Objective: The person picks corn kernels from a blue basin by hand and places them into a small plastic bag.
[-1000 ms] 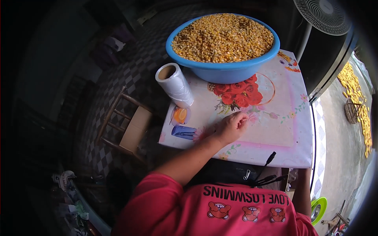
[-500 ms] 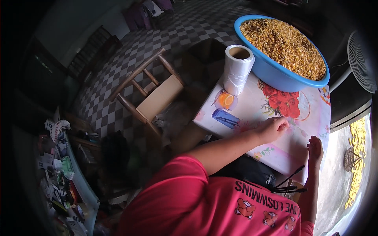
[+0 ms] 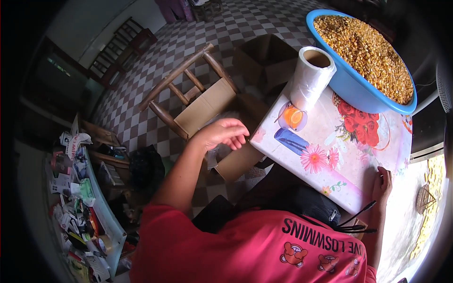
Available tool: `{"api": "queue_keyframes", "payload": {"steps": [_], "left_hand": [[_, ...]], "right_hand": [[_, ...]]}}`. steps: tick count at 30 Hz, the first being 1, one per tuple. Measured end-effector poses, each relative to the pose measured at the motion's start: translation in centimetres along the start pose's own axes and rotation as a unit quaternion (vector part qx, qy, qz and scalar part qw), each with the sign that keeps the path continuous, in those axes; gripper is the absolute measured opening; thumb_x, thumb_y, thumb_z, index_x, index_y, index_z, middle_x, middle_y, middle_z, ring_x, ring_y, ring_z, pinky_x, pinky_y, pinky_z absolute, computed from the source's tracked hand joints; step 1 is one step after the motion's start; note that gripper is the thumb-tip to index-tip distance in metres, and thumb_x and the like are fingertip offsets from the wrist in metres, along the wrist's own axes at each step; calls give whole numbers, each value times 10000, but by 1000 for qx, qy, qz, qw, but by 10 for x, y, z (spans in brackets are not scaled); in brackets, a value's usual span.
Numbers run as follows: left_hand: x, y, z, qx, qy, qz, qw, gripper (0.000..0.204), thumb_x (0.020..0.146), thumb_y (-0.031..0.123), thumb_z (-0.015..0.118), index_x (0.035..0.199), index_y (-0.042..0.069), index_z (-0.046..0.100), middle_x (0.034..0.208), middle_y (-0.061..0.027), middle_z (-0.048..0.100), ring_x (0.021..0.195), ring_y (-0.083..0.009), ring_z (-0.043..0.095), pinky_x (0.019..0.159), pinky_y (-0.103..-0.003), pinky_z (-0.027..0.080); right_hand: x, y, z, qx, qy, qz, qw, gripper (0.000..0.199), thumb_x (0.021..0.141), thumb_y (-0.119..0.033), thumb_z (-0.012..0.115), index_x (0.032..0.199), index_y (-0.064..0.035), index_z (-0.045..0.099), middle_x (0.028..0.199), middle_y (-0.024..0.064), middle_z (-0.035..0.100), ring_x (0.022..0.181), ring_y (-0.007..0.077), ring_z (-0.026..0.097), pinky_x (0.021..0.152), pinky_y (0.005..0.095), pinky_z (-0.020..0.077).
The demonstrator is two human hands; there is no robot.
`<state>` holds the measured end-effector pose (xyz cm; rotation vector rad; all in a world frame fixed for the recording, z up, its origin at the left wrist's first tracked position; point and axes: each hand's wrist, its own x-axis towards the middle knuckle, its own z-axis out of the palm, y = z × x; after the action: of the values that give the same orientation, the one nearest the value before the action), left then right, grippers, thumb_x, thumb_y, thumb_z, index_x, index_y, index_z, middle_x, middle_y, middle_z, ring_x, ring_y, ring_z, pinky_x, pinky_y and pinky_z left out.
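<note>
Roll (image 3: 309, 85) on tbl (image 3: 354, 172), L of basin (image 3: 347, 82) w/ kernels (image 3: 363, 54) in; chair (image 3: 177, 76) L of tbl

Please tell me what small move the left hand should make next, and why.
Perhaps lower the left hand toward the cardboard box: it hangs above the box's flaps with its fingers loosely bent and seems to hold nothing, while the right hand is at the edge of the table.

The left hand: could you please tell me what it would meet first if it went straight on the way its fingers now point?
The left hand would probably meet the left corner of the table first; depth is unclear, so it might pass above it instead.
</note>
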<state>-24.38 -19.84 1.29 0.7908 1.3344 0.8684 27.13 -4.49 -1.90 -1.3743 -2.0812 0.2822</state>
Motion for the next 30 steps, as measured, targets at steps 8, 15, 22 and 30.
{"api": "queue_keyframes", "payload": {"steps": [8,15,22,30], "left_hand": [[76,-124,-83,526,381,-80,756,182,779,186,588,918,89,654,1149,-138,551,1048,-297,544,859,-387,460],[79,-138,-85,578,350,-233,699,269,810,224,546,1046,129,632,1133,-128,568,1146,-300,488,938,-392,420],[65,-78,-62,588,437,20,680,197,811,189,524,918,140,683,1011,-57,635,1008,-246,522,905,-374,379],[61,-71,-65,515,478,86,707,114,772,194,607,834,132,680,925,-47,651,955,-248,543,843,-340,434]], "right_hand": [[-1,16,4,-9,2,-8,1000,241,782,58,474,974,-15,600,868,110,568,778,227,553,713,298,444],[1,7,3,-8,7,-26,1000,218,786,45,502,969,-20,600,867,101,568,756,214,545,704,287,440],[-1,1,0,1,8,-17,1000,223,784,48,488,967,-18,596,854,99,557,749,218,541,699,279,434],[1,-15,-6,15,7,-8,1000,194,780,40,496,940,-2,597,864,128,562,790,265,561,725,306,444]]}}
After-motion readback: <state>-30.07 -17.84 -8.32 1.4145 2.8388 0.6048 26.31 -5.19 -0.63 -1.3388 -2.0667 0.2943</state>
